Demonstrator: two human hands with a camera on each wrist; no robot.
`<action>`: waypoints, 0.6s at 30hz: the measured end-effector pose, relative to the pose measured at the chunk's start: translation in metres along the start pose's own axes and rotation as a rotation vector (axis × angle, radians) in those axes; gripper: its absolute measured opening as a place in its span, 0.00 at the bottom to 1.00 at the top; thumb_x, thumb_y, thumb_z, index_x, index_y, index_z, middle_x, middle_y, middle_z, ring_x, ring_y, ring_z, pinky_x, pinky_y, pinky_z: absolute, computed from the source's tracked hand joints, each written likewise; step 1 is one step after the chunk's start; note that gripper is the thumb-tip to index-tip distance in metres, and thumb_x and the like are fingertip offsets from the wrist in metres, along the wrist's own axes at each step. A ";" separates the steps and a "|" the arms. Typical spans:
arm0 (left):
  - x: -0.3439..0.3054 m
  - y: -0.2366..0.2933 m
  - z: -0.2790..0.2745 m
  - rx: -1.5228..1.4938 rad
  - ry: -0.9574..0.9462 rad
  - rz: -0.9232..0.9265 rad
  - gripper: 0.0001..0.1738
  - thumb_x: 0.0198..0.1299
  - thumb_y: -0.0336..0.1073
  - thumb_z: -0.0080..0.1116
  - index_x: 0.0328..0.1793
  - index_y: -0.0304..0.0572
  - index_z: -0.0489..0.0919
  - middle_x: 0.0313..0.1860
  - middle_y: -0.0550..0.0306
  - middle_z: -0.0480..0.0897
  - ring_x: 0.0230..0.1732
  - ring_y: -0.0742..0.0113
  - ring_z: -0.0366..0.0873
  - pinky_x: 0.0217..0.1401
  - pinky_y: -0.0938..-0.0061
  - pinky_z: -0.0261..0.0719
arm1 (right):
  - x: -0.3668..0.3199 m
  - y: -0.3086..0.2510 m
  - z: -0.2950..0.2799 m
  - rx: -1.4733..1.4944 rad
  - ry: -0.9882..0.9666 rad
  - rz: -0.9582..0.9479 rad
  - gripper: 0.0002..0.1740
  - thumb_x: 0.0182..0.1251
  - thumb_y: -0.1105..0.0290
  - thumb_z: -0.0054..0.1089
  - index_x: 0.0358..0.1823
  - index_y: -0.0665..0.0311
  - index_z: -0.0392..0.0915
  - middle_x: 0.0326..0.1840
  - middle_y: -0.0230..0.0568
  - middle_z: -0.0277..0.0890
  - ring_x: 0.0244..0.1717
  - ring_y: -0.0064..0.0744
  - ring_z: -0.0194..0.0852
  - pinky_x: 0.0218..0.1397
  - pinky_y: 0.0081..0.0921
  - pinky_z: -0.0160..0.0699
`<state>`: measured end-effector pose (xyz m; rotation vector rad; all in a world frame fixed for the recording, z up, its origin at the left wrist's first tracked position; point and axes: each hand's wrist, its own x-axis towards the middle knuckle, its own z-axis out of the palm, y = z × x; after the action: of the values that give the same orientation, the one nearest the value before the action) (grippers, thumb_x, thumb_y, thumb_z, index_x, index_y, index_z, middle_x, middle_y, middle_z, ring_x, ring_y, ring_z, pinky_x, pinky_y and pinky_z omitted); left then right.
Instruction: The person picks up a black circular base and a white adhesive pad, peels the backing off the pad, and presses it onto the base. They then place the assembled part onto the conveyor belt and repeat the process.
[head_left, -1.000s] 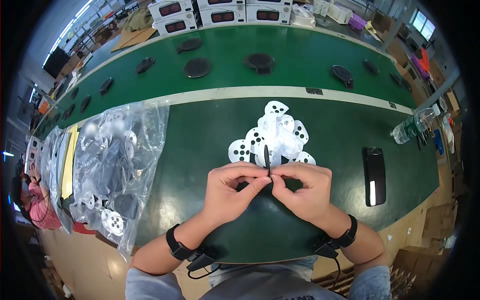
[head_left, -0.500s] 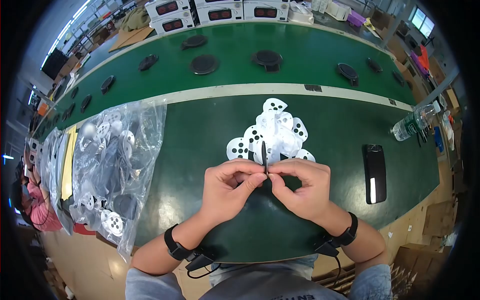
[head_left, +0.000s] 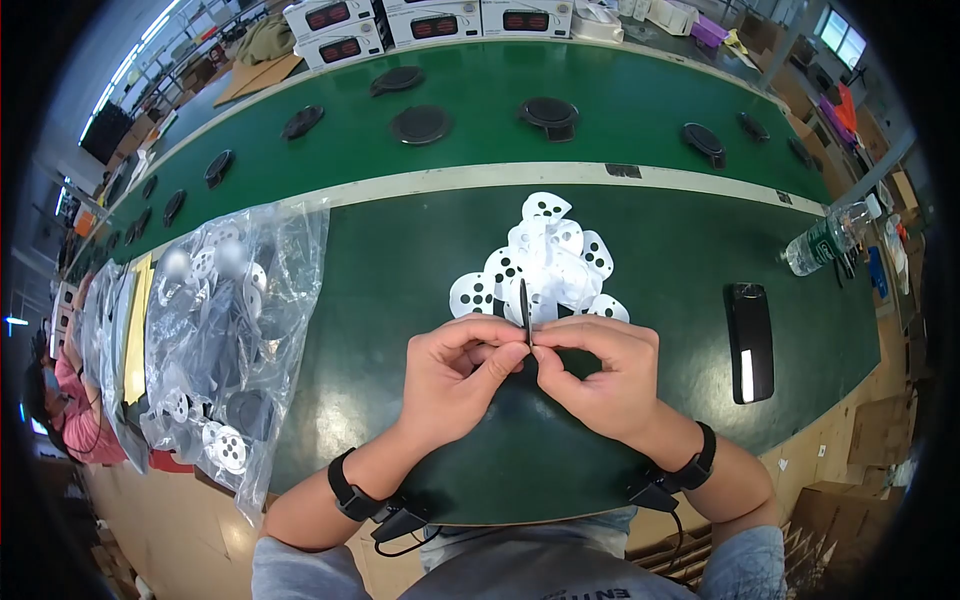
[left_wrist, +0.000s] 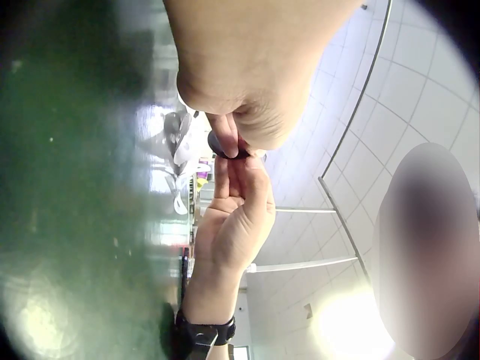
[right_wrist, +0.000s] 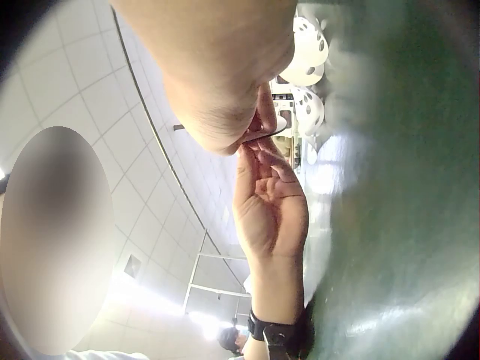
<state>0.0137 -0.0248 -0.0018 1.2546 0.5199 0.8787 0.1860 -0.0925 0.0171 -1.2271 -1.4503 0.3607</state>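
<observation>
Between both hands stands a thin black disc (head_left: 524,300), seen edge-on in the head view. Its face toward the left palm looks dark (left_wrist: 216,142) in the left wrist view, while a white side (right_wrist: 281,123) shows in the right wrist view. My left hand (head_left: 450,378) pinches its near edge between thumb and fingers. From the other side my right hand (head_left: 608,378) pinches the same edge, fingertips right beside the left ones. Just beyond the hands lies a heap of white round pieces with dark holes (head_left: 545,265), partly covered by the fingers.
A clear plastic bag (head_left: 300,290) with more hole-punched pieces lies left. On the right are a black phone-like object (head_left: 750,345) and a water bottle (head_left: 825,245). Several black round parts (head_left: 420,124) are spread over the far green strip (head_left: 640,110), with boxes (head_left: 435,25) behind.
Both hands have shifted slightly left in the head view with the disc between them, keeping their pinch. The heap stays as it was; the view has tilted a little.
</observation>
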 end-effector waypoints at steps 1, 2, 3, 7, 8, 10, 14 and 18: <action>0.000 0.000 0.001 0.012 -0.001 0.012 0.08 0.64 0.20 0.63 0.48 0.28 0.83 0.46 0.51 0.85 0.45 0.72 0.83 0.49 0.78 0.84 | 0.000 0.000 0.000 -0.003 -0.001 0.013 0.09 0.51 0.82 0.68 0.35 0.68 0.85 0.35 0.42 0.87 0.33 0.32 0.88 0.38 0.24 0.85; 0.001 0.001 0.002 0.024 -0.003 0.027 0.08 0.64 0.20 0.63 0.48 0.28 0.83 0.46 0.51 0.85 0.45 0.72 0.83 0.49 0.78 0.84 | -0.001 0.000 0.000 -0.006 -0.002 0.022 0.08 0.51 0.82 0.69 0.35 0.68 0.84 0.35 0.42 0.87 0.33 0.31 0.88 0.37 0.24 0.85; 0.001 0.003 0.002 0.051 -0.007 0.035 0.07 0.64 0.20 0.63 0.48 0.28 0.83 0.47 0.50 0.84 0.45 0.71 0.83 0.50 0.77 0.84 | -0.001 -0.001 0.000 -0.010 -0.003 0.031 0.08 0.51 0.81 0.69 0.34 0.68 0.84 0.34 0.42 0.87 0.32 0.31 0.87 0.37 0.24 0.85; 0.001 0.005 0.003 0.104 -0.027 0.042 0.07 0.63 0.18 0.62 0.47 0.26 0.82 0.47 0.49 0.83 0.45 0.69 0.82 0.51 0.75 0.85 | 0.000 -0.002 0.000 -0.044 0.008 0.005 0.07 0.50 0.81 0.69 0.32 0.67 0.82 0.33 0.40 0.86 0.31 0.32 0.86 0.36 0.24 0.84; 0.001 0.005 0.003 0.104 -0.034 0.038 0.07 0.63 0.18 0.62 0.46 0.26 0.82 0.47 0.49 0.82 0.46 0.69 0.82 0.51 0.75 0.85 | 0.000 -0.002 0.001 -0.061 0.016 -0.007 0.07 0.49 0.81 0.69 0.31 0.66 0.82 0.32 0.40 0.85 0.31 0.32 0.86 0.36 0.24 0.84; 0.000 0.003 0.003 0.104 -0.046 0.035 0.08 0.62 0.17 0.63 0.46 0.26 0.82 0.47 0.49 0.82 0.46 0.69 0.82 0.51 0.75 0.84 | 0.000 -0.004 0.001 -0.089 0.029 -0.029 0.07 0.48 0.81 0.69 0.30 0.66 0.80 0.31 0.39 0.84 0.30 0.32 0.85 0.36 0.24 0.84; 0.001 0.004 0.005 0.050 -0.086 0.039 0.09 0.60 0.17 0.64 0.47 0.27 0.80 0.47 0.49 0.82 0.45 0.70 0.82 0.51 0.75 0.84 | 0.000 -0.005 0.001 -0.105 0.042 -0.073 0.08 0.46 0.81 0.68 0.29 0.65 0.78 0.29 0.38 0.82 0.29 0.32 0.83 0.34 0.25 0.83; -0.001 0.004 0.006 0.085 -0.062 0.035 0.09 0.60 0.21 0.67 0.46 0.28 0.81 0.43 0.54 0.84 0.43 0.72 0.83 0.49 0.79 0.83 | 0.000 -0.005 -0.002 -0.085 0.019 -0.081 0.08 0.45 0.81 0.67 0.27 0.64 0.77 0.27 0.37 0.81 0.27 0.31 0.81 0.33 0.25 0.82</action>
<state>0.0167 -0.0290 0.0030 1.3671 0.4917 0.8515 0.1859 -0.0953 0.0214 -1.2319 -1.5077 0.2337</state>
